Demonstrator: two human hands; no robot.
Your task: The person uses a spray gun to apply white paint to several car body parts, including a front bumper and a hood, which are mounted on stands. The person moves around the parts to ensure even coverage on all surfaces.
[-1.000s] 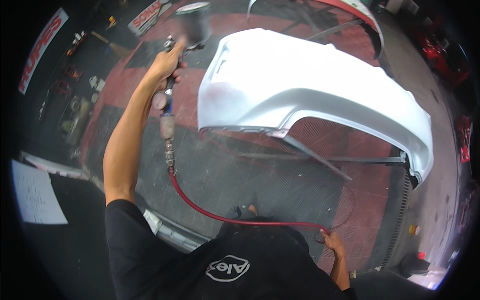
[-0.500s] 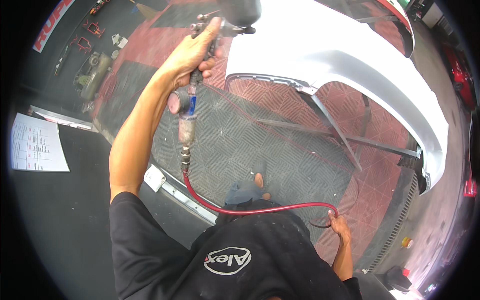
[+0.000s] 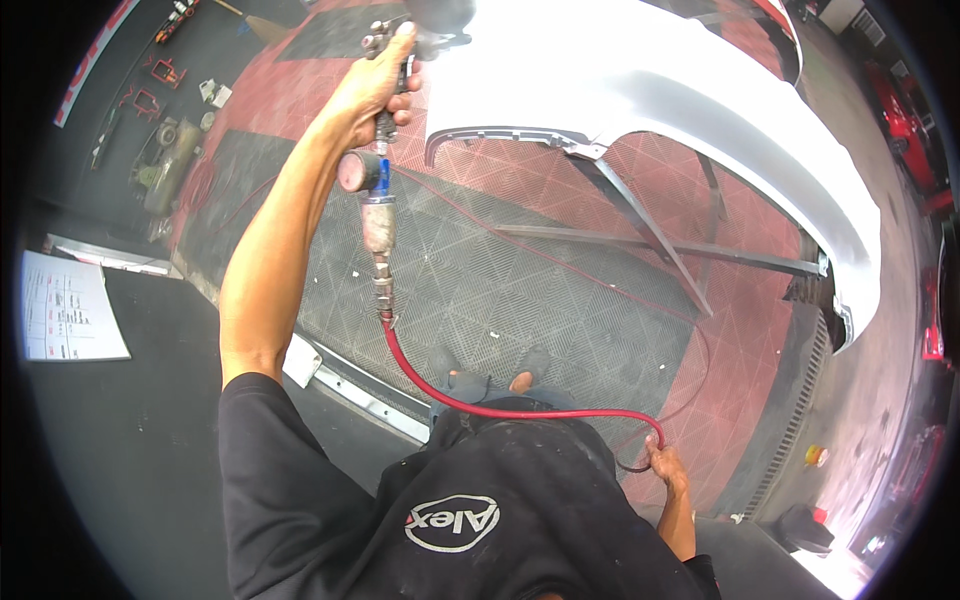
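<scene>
My left hand is closed around the handle of a metal spray gun, held high at the left end of a white car bumper. Its dark cup is cut off by the top edge. Below the handle hang a round gauge and a cylindrical filter, joined to a red hose that curves across my black shirt. My right hand grips that hose low at the right, fingers closed round it.
The bumper rests on a metal stand over red and grey floor tiles. An air compressor stands at the left, near a paper sheet. A drain grate runs along the right, with red vehicle parts beyond.
Since a second ago, my left hand with the gun has risen and moved right over the bumper's end, then slightly back left. The view has shifted. My right hand still holds the hose.
</scene>
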